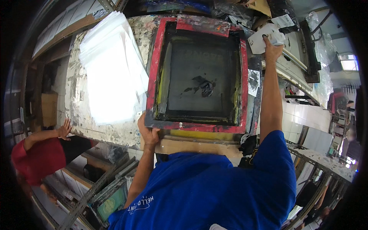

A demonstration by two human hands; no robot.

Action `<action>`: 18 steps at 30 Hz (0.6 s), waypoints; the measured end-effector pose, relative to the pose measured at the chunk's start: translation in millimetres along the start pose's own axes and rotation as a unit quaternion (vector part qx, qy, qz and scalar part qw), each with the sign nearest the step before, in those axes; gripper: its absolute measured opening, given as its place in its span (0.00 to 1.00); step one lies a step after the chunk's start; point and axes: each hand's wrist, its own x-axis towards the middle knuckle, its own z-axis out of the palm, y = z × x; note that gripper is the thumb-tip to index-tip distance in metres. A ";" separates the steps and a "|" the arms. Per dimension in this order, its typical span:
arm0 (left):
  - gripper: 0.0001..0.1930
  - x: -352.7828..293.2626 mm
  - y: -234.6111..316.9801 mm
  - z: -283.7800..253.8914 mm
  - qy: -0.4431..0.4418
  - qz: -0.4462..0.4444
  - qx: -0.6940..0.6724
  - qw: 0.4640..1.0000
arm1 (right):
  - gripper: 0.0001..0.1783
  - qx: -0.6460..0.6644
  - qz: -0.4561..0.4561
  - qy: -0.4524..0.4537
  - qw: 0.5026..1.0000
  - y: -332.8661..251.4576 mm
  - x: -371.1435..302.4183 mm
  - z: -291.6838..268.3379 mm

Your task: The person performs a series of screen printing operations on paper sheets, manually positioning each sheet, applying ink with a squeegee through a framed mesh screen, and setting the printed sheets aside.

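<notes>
In front of me a red screen-printing frame [245, 76] lies over the worktable. A smear of black ink [206, 89] sits on its dark mesh, right of the middle. My left hand [148, 132] is closed on the frame's near left corner, thumb on the near edge. My right hand [273, 50] reaches out to the far right, its fingers closed at a white folded box or paper piece [257, 43]; exactly how they grip it is hard to make out. A stack of white sheets [111, 73] lies left of the frame.
A person in a red shirt [42, 157] stands at the left, one hand at the stained worktable's [76, 103] edge. Beyond the frame lie plastic wrap and cardboard [257, 7]. Shelving [88, 191] with stored frames is at lower left. A side table [299, 82] stands right.
</notes>
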 end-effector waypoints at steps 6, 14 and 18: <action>0.51 3.9 8.9 -2.1 -0.005 0.004 0.011 1.000 | 0.40 -0.365 0.004 -0.214 0.906 -69.9 -48.4 -52.1; 0.51 1.3 5.3 -3.2 0.012 0.025 0.039 0.999 | 0.32 -0.136 -0.457 -0.504 0.720 -111.9 -237.6 -58.1; 0.51 4.6 4.7 -2.7 0.004 0.038 0.022 0.999 | 0.24 -0.132 -0.484 -0.473 0.724 -94.2 -246.2 -35.9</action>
